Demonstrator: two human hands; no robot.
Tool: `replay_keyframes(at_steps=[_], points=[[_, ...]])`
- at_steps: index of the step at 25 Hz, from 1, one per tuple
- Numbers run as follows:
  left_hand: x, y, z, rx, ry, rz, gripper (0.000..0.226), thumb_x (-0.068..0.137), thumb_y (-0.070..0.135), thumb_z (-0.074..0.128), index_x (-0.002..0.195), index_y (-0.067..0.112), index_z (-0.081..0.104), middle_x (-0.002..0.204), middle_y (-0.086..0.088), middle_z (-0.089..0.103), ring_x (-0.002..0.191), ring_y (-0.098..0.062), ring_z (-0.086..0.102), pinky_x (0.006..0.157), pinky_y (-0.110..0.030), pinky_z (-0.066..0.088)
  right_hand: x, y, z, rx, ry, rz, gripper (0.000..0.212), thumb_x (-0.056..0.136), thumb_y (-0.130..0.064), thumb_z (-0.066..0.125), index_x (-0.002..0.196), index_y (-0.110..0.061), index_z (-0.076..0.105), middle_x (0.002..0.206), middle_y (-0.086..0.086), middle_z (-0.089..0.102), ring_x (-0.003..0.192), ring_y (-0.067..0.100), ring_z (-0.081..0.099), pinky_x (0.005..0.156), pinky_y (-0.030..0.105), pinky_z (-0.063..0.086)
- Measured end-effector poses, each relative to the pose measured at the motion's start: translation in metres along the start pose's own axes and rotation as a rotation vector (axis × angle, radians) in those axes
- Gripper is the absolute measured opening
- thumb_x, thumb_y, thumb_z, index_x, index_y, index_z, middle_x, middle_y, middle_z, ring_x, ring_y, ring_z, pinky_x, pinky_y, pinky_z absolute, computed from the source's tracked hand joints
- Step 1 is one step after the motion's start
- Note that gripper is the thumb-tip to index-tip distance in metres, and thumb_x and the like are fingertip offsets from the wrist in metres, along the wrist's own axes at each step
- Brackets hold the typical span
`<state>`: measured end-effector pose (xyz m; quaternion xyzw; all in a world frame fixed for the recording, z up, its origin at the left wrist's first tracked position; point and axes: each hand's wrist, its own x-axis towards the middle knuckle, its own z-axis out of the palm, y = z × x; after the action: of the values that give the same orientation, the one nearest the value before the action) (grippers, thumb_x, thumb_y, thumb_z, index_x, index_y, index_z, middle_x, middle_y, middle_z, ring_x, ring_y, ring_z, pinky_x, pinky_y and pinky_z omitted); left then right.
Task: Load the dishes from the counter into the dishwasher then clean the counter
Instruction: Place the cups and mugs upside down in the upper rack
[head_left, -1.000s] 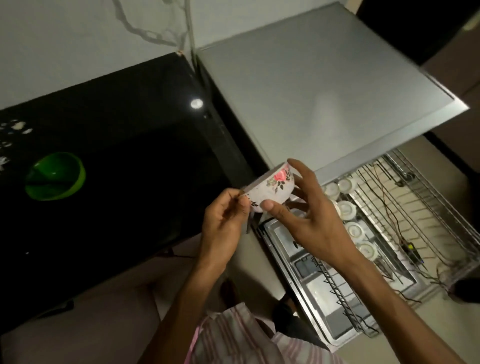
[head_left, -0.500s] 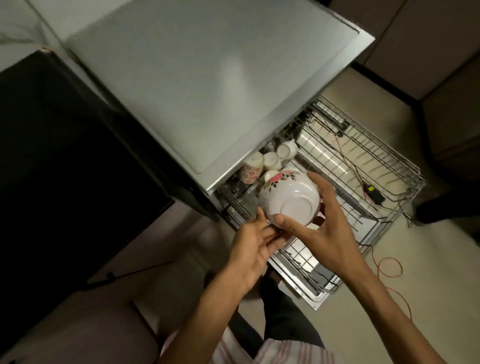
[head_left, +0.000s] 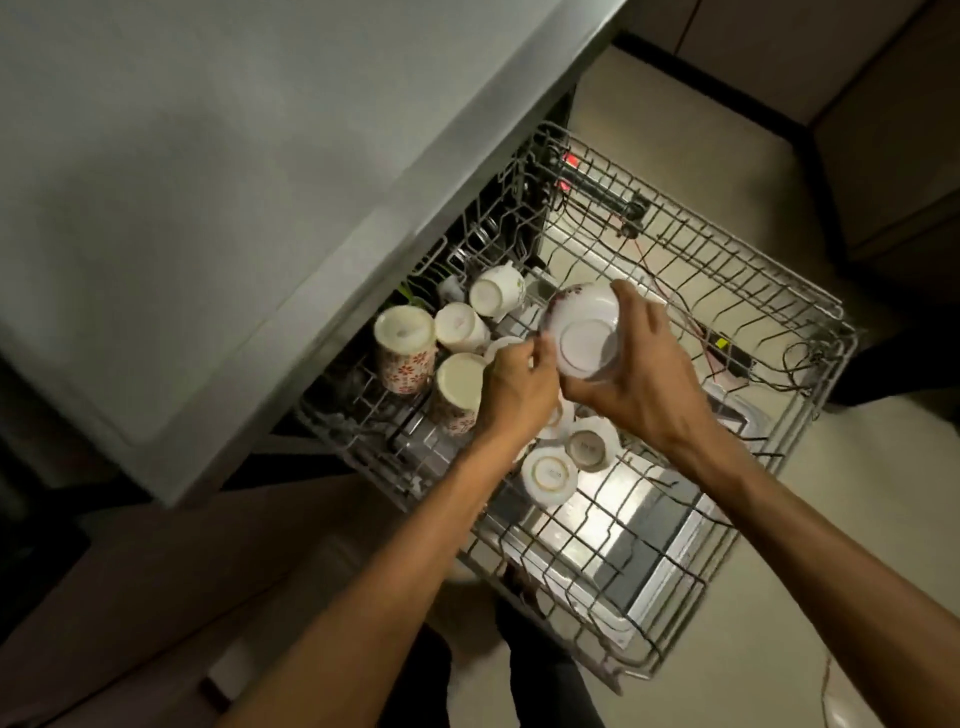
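Note:
A white bowl with a red flower pattern is held upside down over the pulled-out wire dishwasher rack. My right hand grips the bowl from the right, fingers curled round its rim. To the bowl's left my left hand has curled fingers at the bowl's edge; whether it pinches the rim is hidden. Several upturned cups stand at the rack's left, and small white bowls lie under my wrists.
The grey dishwasher top overhangs the rack's left side. A black bar with red lights and loose wires lie at the rack's far side. The rack's near right part holds no dishes. Beige floor lies to the right.
The view has swung from the black counter down to the rack. Both hands have carried the bowl, turned upside down, lower and over the rack beside the cups.

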<state>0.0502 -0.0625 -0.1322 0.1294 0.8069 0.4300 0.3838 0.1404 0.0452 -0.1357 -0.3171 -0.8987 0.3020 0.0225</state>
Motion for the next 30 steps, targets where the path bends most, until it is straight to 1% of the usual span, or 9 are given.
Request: replay_keyframes(at_steps=[1, 3, 7, 10, 13, 15, 20, 25, 30], points=[[0.020, -0.001, 0.005, 0.050, 0.016, 0.036, 0.037, 0.105, 0.034, 0.037, 0.073, 0.019, 0.049, 0.066, 0.005, 0.051, 0.062, -0.011, 0.048, 0.046, -0.013, 0.032, 0.018, 0.009, 0.008, -0.039, 0.006, -0.013, 0.111, 0.063, -0.052, 0.083, 0.148, -0.014, 0.022, 0.133, 0.017, 0.044, 0.106, 0.031, 0.054, 0.078, 0.036, 0.049], [0.056, -0.008, 0.011, 0.136, 0.038, 0.104, 0.036, 0.105, 0.027, 0.039, 0.069, 0.020, 0.044, 0.063, 0.009, 0.045, 0.060, -0.009, 0.044, 0.044, -0.010, 0.032, 0.047, 0.025, 0.023, -0.117, -0.004, -0.030, 0.109, 0.064, -0.056, 0.081, 0.146, -0.013, 0.024, 0.128, 0.018, 0.046, 0.100, 0.029, 0.054, 0.074, 0.033, 0.045], [0.105, -0.029, 0.017, 0.303, 0.018, 0.181, 0.022, 0.102, 0.024, 0.045, 0.088, 0.012, 0.056, 0.073, 0.003, 0.055, 0.072, -0.014, 0.051, 0.047, -0.007, 0.033, 0.083, 0.051, 0.052, -0.252, -0.126, -0.048, 0.110, 0.062, -0.055, 0.083, 0.145, -0.018, 0.021, 0.122, 0.016, 0.047, 0.087, 0.025, 0.053, 0.070, 0.038, 0.054], [0.123, -0.040, 0.023, 0.393, 0.031, 0.195, 0.024, 0.099, 0.027, 0.051, 0.107, 0.006, 0.062, 0.098, -0.010, 0.067, 0.090, -0.023, 0.059, 0.066, -0.020, 0.037, 0.097, 0.055, 0.063, -0.326, -0.208, -0.057, 0.110, 0.065, -0.052, 0.083, 0.147, -0.018, 0.019, 0.123, 0.016, 0.046, 0.085, 0.023, 0.049, 0.065, 0.034, 0.048], [0.128, -0.043, 0.027, 0.450, 0.060, 0.217, 0.038, 0.097, 0.025, 0.055, 0.131, 0.007, 0.055, 0.121, -0.017, 0.062, 0.118, -0.030, 0.054, 0.084, -0.030, 0.042, 0.108, 0.053, 0.070, -0.403, -0.249, -0.081, 0.106, 0.066, -0.051, 0.081, 0.146, -0.016, 0.021, 0.121, 0.015, 0.048, 0.084, 0.022, 0.045, 0.064, 0.032, 0.042], [0.129, -0.044, 0.028, 0.482, 0.078, 0.226, 0.047, 0.096, 0.022, 0.056, 0.140, 0.007, 0.047, 0.130, -0.018, 0.057, 0.125, -0.030, 0.049, 0.093, -0.027, 0.040, 0.115, 0.053, 0.075, -0.434, -0.265, -0.088, 0.102, 0.066, -0.050, 0.082, 0.143, -0.017, 0.023, 0.118, 0.014, 0.049, 0.085, 0.021, 0.043, 0.065, 0.032, 0.040], [0.131, -0.049, 0.033, 0.497, 0.117, 0.277, 0.052, 0.093, 0.011, 0.061, 0.143, 0.006, 0.044, 0.139, -0.012, 0.049, 0.124, -0.021, 0.050, 0.085, -0.009, 0.030, 0.122, 0.056, 0.083, -0.479, -0.298, -0.086, 0.108, 0.068, -0.056, 0.079, 0.148, -0.014, 0.019, 0.124, 0.015, 0.048, 0.102, 0.028, 0.051, 0.069, 0.033, 0.041], [0.136, -0.056, 0.035, 0.535, 0.127, 0.327, 0.056, 0.092, 0.012, 0.064, 0.144, 0.009, 0.044, 0.139, -0.012, 0.049, 0.124, -0.024, 0.052, 0.095, -0.020, 0.040, 0.125, 0.061, 0.092, -0.444, -0.287, -0.063, 0.113, 0.066, -0.055, 0.080, 0.150, -0.015, 0.015, 0.132, 0.016, 0.046, 0.114, 0.032, 0.050, 0.080, 0.039, 0.048], [0.132, -0.055, 0.036, 0.607, 0.137, 0.376, 0.054, 0.094, 0.016, 0.061, 0.145, 0.009, 0.042, 0.139, -0.013, 0.050, 0.126, -0.026, 0.049, 0.099, -0.028, 0.042, 0.122, 0.068, 0.095, -0.366, -0.267, -0.079, 0.122, 0.062, -0.052, 0.083, 0.153, -0.017, 0.010, 0.143, 0.016, 0.038, 0.121, 0.034, 0.047, 0.093, 0.045, 0.047]])
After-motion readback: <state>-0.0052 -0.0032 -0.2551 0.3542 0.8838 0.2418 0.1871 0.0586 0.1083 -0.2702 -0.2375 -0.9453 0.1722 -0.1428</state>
